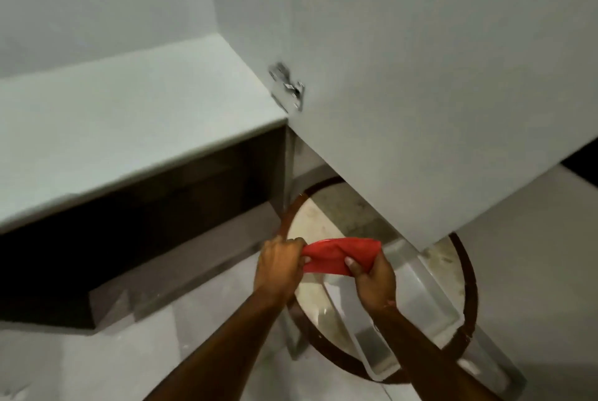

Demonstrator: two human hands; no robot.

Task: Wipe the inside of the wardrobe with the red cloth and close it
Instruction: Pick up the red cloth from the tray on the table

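Two hands on the red cloth (339,255), and I've got it stretched between them, out in front of the open wardrobe. My left hand (280,266) is clenched into a fist around the cloth's left end, knuckles up, thumb tucked against the fabric. My right hand (372,281) is pinching the right end, thumb (352,264) pressed on the near face and the other fingers curled behind, so the cloth runs as a short, bunched band from one grip straight to the other. It sags a little along its lower edge and folds over at the top.

The cloth is below the wardrobe shelf (129,128), off that pale shelf's front right corner and touching no part of it. The wardrobe door (437,93) stands swung open, its bottom edge passing just above the cloth's right end; whether they touch I can't tell. The metal hinge (288,89) sits where door meets carcass, well above my hands. Under the shelf there's a dark recess (129,222), left of my left fist.

Directly beneath the cloth, lower than the wardrobe, is a round stool (466,271) with a dark wooden rim and a pale marbled top, and both forearms reach over it.
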